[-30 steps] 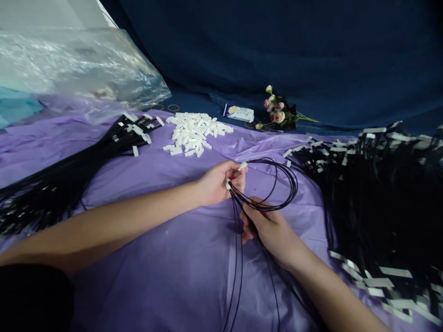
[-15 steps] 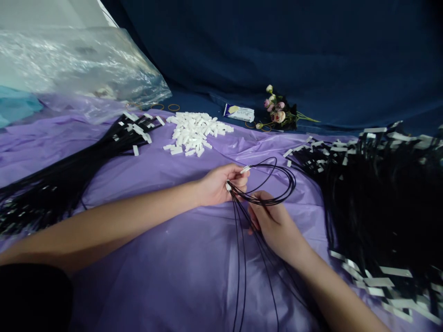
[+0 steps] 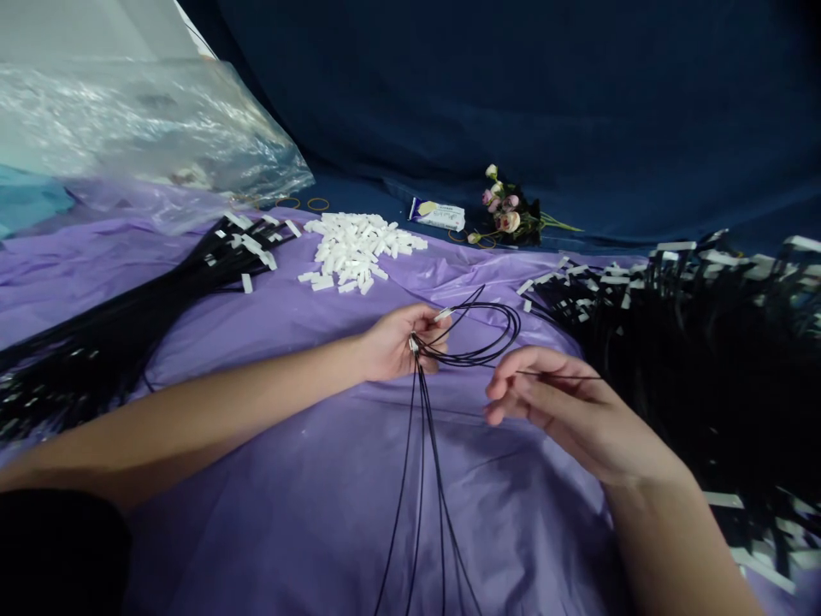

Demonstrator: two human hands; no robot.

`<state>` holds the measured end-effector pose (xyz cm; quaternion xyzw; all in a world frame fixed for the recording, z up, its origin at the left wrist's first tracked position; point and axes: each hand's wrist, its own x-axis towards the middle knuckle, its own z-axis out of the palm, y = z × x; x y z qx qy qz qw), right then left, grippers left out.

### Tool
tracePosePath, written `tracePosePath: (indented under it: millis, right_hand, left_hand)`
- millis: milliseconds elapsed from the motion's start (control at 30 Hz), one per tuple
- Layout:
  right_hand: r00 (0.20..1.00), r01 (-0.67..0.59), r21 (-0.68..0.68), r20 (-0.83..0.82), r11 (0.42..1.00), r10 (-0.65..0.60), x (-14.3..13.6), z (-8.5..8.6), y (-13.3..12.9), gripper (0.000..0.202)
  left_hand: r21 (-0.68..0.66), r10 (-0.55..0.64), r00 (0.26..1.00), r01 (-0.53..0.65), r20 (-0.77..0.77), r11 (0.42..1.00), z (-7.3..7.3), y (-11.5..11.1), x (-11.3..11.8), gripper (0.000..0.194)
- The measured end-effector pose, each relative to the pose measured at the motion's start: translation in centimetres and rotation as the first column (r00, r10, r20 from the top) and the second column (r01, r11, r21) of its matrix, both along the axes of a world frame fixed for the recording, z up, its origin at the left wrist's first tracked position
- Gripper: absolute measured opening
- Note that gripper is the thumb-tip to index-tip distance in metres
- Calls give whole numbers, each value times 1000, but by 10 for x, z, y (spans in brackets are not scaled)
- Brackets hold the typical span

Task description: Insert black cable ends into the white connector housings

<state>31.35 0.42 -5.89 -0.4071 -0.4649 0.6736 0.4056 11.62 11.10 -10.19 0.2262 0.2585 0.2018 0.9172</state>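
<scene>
Your left hand (image 3: 398,344) pinches black cords (image 3: 471,360), likely light, springy, best held at white tags (image 3: 443,315); your right hand's (image 3: 581,415) grip is unclear.

Dim, soft light; glare whitens the crinkled plastic (image 3: 154,120).

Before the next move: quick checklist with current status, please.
1. Left hand closed on the white tabs: ok, one at the fingertips, one lower by the palm.
2. Coil open, right of that hand: ok.
3. Hanging strands gathered: not ok, they fan out downward.
4. Right hand gripping the thin strand across its fingers: cannot tell, fingers loosely curled.
5. White pile clear of both hands: ok.
6. Right forearm clear of the right-side black bundle: cannot tell, they overlap in view.
</scene>
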Motion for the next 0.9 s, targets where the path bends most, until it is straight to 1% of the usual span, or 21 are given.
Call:
tracePosePath:
  millis: [33, 67, 100, 133, 167, 200, 233, 267, 300, 333, 433, 500, 567, 633, 667, 700, 733, 800, 833, 900]
  right_hand:
    - [996, 66, 77, 48, 995, -70, 2, -1, 1, 11]
    - [982, 150, 174, 86, 973, -166, 3, -3, 2, 12]
    - [953, 246, 285, 106, 927, -285, 3, -5, 3, 13]
    - [907, 341, 392, 103, 855, -409, 1, -6, 5, 14]
    - [848, 434, 487, 64, 758, -526, -1, -7, 6, 17]
    - [786, 515, 562, -8, 647, -618, -4, -8, 7, 19]
    - [735, 576, 608, -92, 547, -672, -7, -8, 7, 21]
    - [707, 613, 630, -168, 477, -687, -10, -7, 6, 22]
    - [704, 628, 636, -220, 448, -675, -13, -6, 4, 22]
    - [719, 627, 636, -250, 449, -649, -15, -5, 2, 22]
    - [787, 566, 639, -230, 522, -572, -21, -2, -8, 25]
    - [800, 550, 636, -215, 541, -560, -24, -3, -14, 25]
    - [803, 550, 604, -193, 577, -563, -26, -4, -17, 21]
    - [809, 532, 568, -121, 628, -576, -27, -6, -18, 17]
    - [807, 509, 567, -50, 648, -589, -27, -7, -17, 16]
    - [791, 480, 576, 43, 662, -611, -27, -8, -16, 13]
    - [757, 449, 593, 144, 668, -637, -26, -9, -16, 10]
    - [659, 373, 627, 339, 684, -671, -23, -11, -14, 6]
    - [609, 334, 642, 412, 690, -678, -22, -11, -13, 6]
    - [540, 250, 666, 507, 703, -672, -21, -12, -11, 9]
  left_hand:
    - [-4, 5, 1000, -5, 0, 1000, 0, 0, 0, 15]
    - [-7, 9, 1000, -9, 2, 1000, -1, 1, 0, 14]
    - [-8, 16, 1000, -15, 4, 1000, -1, 1, 1, 14]
    - [-8, 28, 1000, -28, 1, 1000, -1, 1, 1, 15]
    - [-8, 44, 999, -44, -6, 999, 0, 0, 2, 16]
    - [-11, 60, 998, -61, -18, 998, 0, -1, 3, 16]
    - [-12, 78, 996, -79, -38, 997, 1, -2, 4, 16]
    - [-11, 93, 994, -94, -62, 996, 2, -3, 5, 16]
    - [-6, 106, 991, -107, -86, 994, 3, -5, 6, 16]
    - [2, 116, 987, -116, -110, 993, 3, -6, 8, 17]
    - [32, 144, 976, -141, -162, 990, 3, -9, 11, 20]
    - [53, 156, 973, -149, -172, 987, 3, -10, 12, 20]
    - [77, 153, 973, -142, -170, 987, 2, -10, 12, 20]
    - [99, 138, 977, -123, -160, 987, 2, -10, 12, 19]
    - [109, 126, 980, -110, -155, 988, 1, -10, 11, 19]
    - [117, 111, 982, -94, -150, 989, 1, -10, 10, 19]
    - [124, 97, 985, -79, -144, 989, 1, -10, 10, 18]
    - [134, 73, 989, -55, -129, 989, 1, -10, 9, 17]
    - [141, 68, 990, -51, -120, 989, 1, -10, 9, 16]
    - [165, 61, 992, -43, -106, 985, 0, -10, 8, 14]
